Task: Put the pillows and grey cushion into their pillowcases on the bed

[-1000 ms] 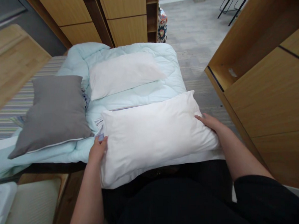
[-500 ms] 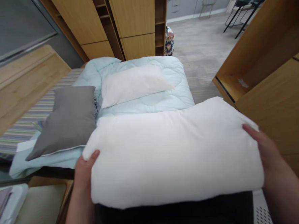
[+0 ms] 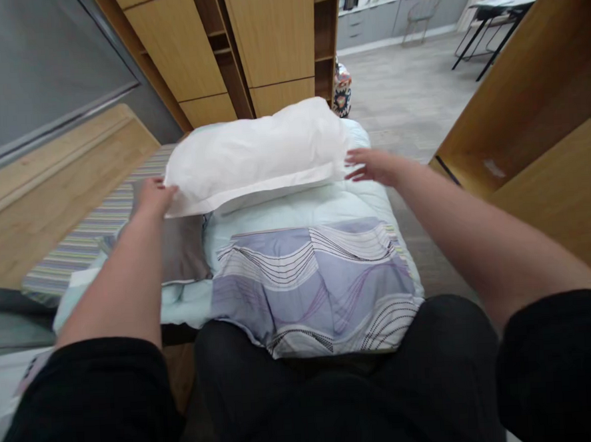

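A white pillow [image 3: 256, 153] lies across the far part of the pale blue duvet [image 3: 299, 211], on top of another white pillow that is mostly hidden. My left hand [image 3: 151, 196] grips the pillow's left end. My right hand [image 3: 372, 166] is at its right end, fingers spread, touching or just off the edge. A folded pillowcase with purple wave patterns [image 3: 314, 283] lies on the duvet right in front of me. A grey pillow [image 3: 180, 248] sits left of it, partly behind my left arm.
Wooden cabinets [image 3: 264, 43] stand behind the bed, and a wooden unit [image 3: 544, 112] rises on the right. A striped mattress [image 3: 81, 241] shows at left. A patterned bag [image 3: 341, 91] sits on the floor beyond the bed. Chairs and a table stand far right.
The white pillow went from lying in front of me, up in both hands, to the far pillow. The patterned pillowcase underneath it is now uncovered. My right hand has loosened.
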